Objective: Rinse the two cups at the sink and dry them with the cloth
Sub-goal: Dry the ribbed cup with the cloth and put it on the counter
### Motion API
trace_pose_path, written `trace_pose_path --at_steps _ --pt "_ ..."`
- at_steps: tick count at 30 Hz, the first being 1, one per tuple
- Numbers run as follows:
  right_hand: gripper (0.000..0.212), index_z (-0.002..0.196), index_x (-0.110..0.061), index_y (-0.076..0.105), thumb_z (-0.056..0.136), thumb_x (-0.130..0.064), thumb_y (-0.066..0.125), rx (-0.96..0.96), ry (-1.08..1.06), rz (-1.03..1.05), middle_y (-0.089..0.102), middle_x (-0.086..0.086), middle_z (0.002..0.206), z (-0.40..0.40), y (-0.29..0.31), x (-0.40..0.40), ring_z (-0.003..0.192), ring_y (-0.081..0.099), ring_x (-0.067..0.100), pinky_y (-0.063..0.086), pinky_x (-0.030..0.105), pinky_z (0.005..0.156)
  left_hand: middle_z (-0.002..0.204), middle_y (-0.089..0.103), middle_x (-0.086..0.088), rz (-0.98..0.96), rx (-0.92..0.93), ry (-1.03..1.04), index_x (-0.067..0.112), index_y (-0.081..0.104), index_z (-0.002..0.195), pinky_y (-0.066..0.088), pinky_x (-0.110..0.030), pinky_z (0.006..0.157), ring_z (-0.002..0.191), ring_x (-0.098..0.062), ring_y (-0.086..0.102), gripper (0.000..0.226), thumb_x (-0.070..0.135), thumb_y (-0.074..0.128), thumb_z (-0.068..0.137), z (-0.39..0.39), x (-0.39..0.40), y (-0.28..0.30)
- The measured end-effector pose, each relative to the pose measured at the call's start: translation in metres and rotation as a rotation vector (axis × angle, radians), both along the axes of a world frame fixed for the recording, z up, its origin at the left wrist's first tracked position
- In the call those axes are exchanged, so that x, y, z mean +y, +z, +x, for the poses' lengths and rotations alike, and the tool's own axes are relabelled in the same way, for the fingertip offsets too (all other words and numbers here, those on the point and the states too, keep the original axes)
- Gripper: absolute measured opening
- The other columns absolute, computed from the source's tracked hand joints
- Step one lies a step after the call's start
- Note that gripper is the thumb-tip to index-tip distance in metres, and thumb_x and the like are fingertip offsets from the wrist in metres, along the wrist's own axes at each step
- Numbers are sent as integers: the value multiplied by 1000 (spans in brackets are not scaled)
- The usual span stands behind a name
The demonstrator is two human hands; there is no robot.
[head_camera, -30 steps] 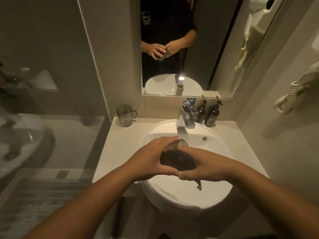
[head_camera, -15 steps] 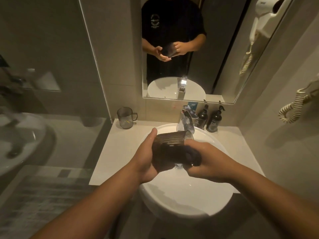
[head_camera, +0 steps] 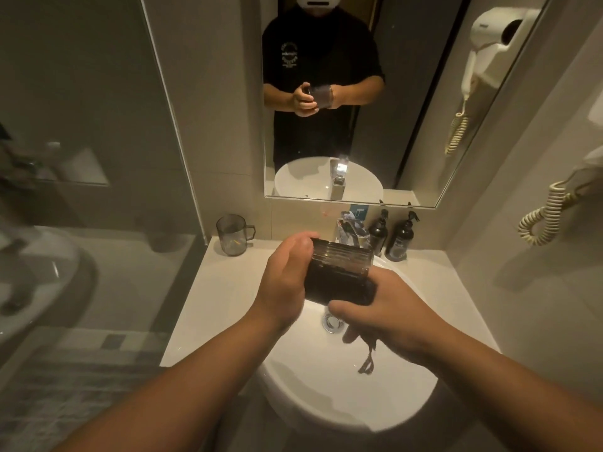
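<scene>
A ribbed smoky see-through cup (head_camera: 342,257) hangs above the white round sink (head_camera: 326,402), its lower half wrapped in a dark cloth (head_camera: 339,288). My left hand (head_camera: 284,282) grips the cup's left side. My right hand (head_camera: 388,308) presses the cloth against the cup from the right and below; a strip of the cloth (head_camera: 367,357) dangles under that hand. A second grey cup with a handle (head_camera: 232,235) stands upright on the counter at the back left, apart from both hands.
A chrome tap (head_camera: 350,231) stands behind the sink, with two dark pump bottles (head_camera: 390,234) to its right. A mirror (head_camera: 342,102) is above. A glass partition (head_camera: 173,119) bounds the counter's left side. A coiled hair-dryer cord (head_camera: 541,216) hangs on the right wall.
Both hands have lifted the cup and cloth higher over the sink and turned the cup more upright. The view has tilted up, so more of the mirror shows.
</scene>
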State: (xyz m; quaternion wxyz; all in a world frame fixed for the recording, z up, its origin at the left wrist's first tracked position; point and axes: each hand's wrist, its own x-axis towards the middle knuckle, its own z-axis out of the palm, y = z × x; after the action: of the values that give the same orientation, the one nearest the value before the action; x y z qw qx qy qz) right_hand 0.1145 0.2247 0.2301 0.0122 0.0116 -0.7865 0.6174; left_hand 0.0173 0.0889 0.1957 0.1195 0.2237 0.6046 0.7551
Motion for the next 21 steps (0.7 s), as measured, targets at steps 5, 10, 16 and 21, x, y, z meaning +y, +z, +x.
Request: trace_pose_path --at_steps 5,10,16,21 --pt "40 112 -29 68 78 -10 72 -161 -31 -397 71 4 111 -2 5 -2 93 69 23 56 28 57 117 63 1 -107 227 -77 40 50 120 59 -44 87 107 -23 65 42 59 43 83 -3 -7 -4" --pt "36 110 -33 64 80 -14 71 289 38 728 69 -10 99 -3 17 22 87 63 13 55 30 72 120 71 -5 -41 -329 -347 40 70 112 59 -51 86 110 -27 69 64 85 45 73 -11 -9 23" --pt "38 111 -24 68 77 -12 75 312 -15 648 70 -12 94 -2 11 12 79 63 6 51 21 69 97 68 -6 -44 -89 -126 35 70 86 56 -43 78 100 -30 63 34 52 41 89 -7 8 28" --pt "48 121 -19 63 75 -15 76 -86 -140 -277 72 3 104 2 2 -2 75 66 14 50 24 53 98 64 11 -82 266 -78 41 59 102 56 -25 69 93 -12 65 27 53 41 87 -5 4 15"
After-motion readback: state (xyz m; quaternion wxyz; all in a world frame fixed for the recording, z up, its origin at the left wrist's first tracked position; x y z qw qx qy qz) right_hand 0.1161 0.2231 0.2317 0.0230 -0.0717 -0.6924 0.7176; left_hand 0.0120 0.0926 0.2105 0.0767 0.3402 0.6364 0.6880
